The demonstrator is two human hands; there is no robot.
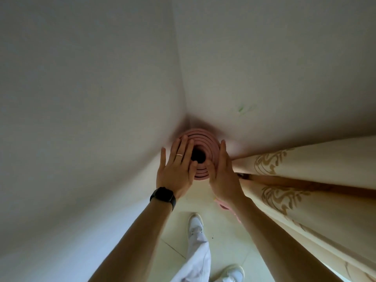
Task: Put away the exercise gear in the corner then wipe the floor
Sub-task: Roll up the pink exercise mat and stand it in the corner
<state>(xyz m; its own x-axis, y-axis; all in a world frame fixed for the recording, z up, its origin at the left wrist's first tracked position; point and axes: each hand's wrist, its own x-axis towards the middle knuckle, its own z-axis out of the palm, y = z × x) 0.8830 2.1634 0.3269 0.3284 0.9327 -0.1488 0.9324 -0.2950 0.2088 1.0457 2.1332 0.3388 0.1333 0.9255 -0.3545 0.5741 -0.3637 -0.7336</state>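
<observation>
My left hand [177, 167] lies flat on the top rim of the rolled pink mat [205, 143], fingers straight. My right hand [222, 174] presses flat against the roll's right side, gripping nothing. The mat stands on end at the centre of the frame, tucked where the two walls meet, with the curtain [305, 180] just beside it on the right.

I judge this to be the stowing step, nearly done. Next I need to let go gently so the roll stays upright, then fetch something to wipe the floor [219, 231]. Another pink thing [223, 206] peeks out under my right forearm (more gear, perhaps) but it is mostly hidden. The mat's base is out of sight too.
</observation>
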